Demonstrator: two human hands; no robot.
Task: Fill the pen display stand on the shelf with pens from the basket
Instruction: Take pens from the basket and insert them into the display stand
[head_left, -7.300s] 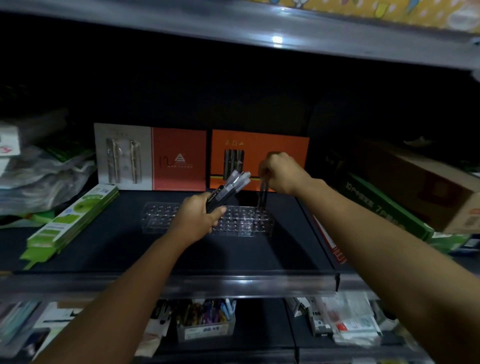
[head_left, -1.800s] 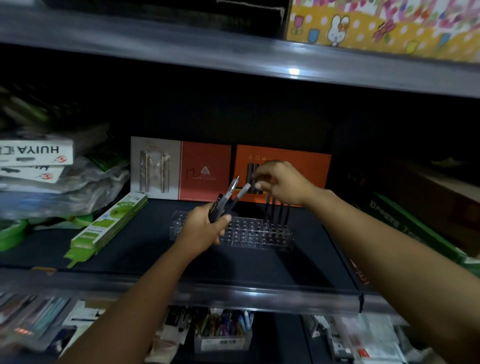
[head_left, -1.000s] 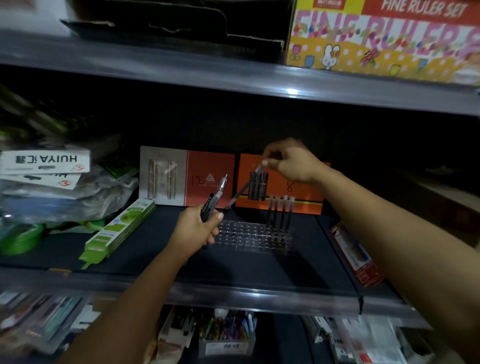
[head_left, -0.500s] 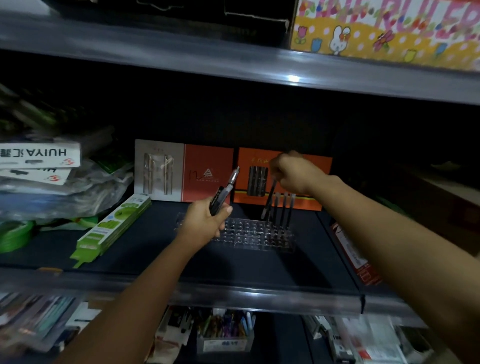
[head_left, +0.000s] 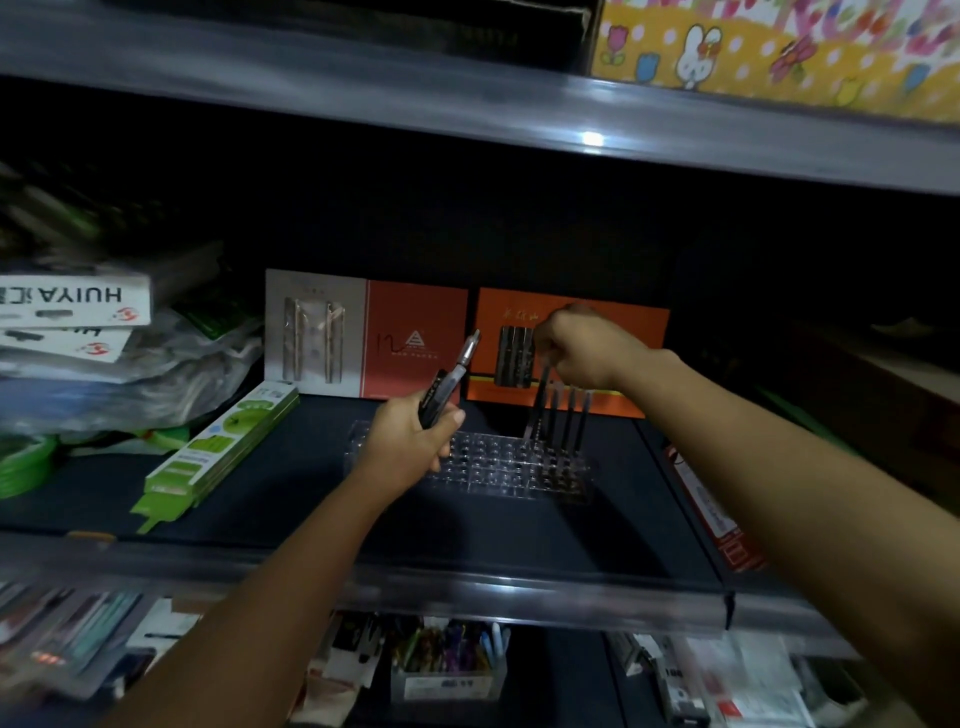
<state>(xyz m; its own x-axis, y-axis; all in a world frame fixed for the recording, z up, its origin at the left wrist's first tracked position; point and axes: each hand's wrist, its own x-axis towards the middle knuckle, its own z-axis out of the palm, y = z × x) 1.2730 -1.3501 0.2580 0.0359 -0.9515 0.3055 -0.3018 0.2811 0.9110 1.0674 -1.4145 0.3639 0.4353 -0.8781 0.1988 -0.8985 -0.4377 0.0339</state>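
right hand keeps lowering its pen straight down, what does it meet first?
Most likely the clear pen stand: the pen in the right hand points at a hole just left of the standing pens. Depth is unclear; it may brush them.

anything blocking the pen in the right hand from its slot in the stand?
Nothing visible. The right hand holds a pen tilted, its tip at the clear pen display stand, just left of three pens already standing. Holes to the left are open. The left hand, holding another pen, sits off to the side.

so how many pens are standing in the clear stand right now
4, in a row at the back right of the stand: three free, and the leftmost pen under the right hand.
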